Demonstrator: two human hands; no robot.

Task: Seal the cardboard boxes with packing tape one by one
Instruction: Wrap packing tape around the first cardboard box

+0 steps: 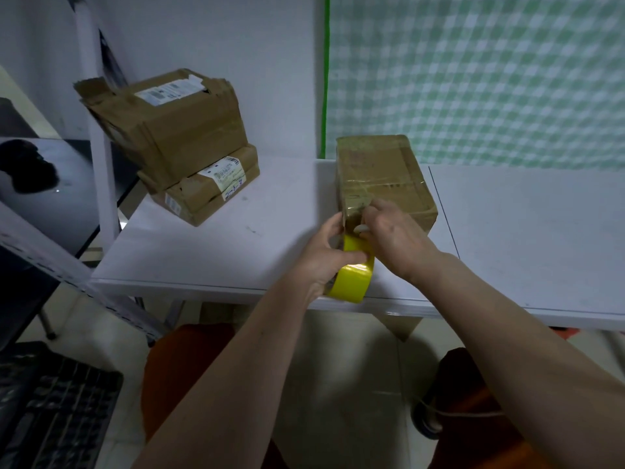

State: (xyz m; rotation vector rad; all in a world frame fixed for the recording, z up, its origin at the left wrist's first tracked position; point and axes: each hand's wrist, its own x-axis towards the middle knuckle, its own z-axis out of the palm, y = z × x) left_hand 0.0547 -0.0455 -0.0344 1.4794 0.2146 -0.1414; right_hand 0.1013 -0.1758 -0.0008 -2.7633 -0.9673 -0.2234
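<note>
A brown cardboard box lies on the white table, with clear tape strips across its top. My left hand grips a yellow roll of packing tape at the table's front edge, just below the box's near left corner. A yellow strip runs from the roll up to that corner. My right hand presses on the near end of the box, fingers curled at the tape's end against the cardboard.
Two worn cardboard boxes with white labels are stacked at the table's back left, the lower one flatter. A green checked curtain hangs behind. A dark desk and keyboard lie at left.
</note>
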